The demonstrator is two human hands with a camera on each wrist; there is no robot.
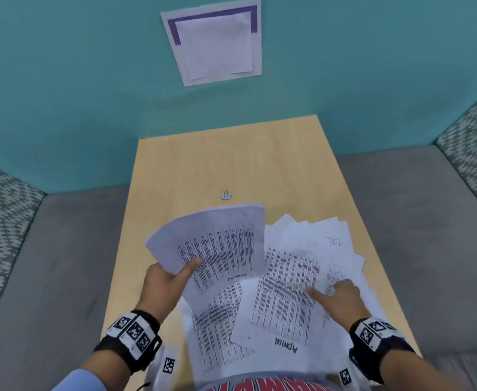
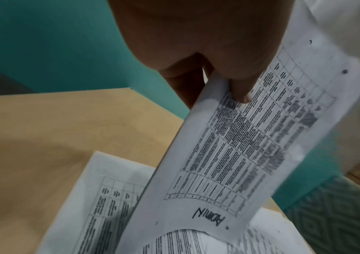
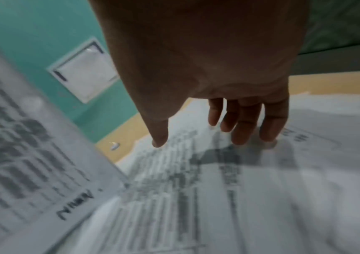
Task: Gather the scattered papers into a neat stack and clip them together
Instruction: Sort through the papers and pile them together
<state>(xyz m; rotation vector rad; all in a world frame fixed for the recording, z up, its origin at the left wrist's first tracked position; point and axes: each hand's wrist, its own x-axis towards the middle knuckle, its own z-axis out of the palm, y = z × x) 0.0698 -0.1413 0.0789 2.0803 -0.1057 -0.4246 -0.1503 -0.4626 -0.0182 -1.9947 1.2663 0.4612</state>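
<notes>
A teal wall (image 1: pixel 62 94) is seen behind a light wooden table (image 1: pixel 231 159), with grey upholstered seating (image 1: pixel 62 263) at either side. A framed notice (image 1: pixel 214 43) is fixed to the wall. Most of the near half of the table is covered by scattered papers (image 1: pixel 310 249), printed with dense tables and fanned loosely over one another; the sheet on top of them (image 1: pixel 282 303) is marked with handwritten letters near its lower edge.

A gathered bundle of sheets (image 1: pixel 217 249) is held up off the table at the left, tilted and slightly bowed. It is gripped at its lower left edge by the left hand (image 1: pixel 166 280), the thumb (image 2: pixel 242 92) laid across the printed face and the fingers curled behind, as shown in the left wrist view.

The right hand (image 1: pixel 341 297) is spread over the scattered papers, palm down, with fingers extended and slightly parted; the fingertips (image 3: pixel 268 137) are seen at the paper surface, though actual contact cannot be told through the blur. Nothing is grasped by it.

1 small blue binder clip (image 1: pixel 226 196) is left lying on bare wood just beyond the bundle, apart from all the paper and both hands
</notes>
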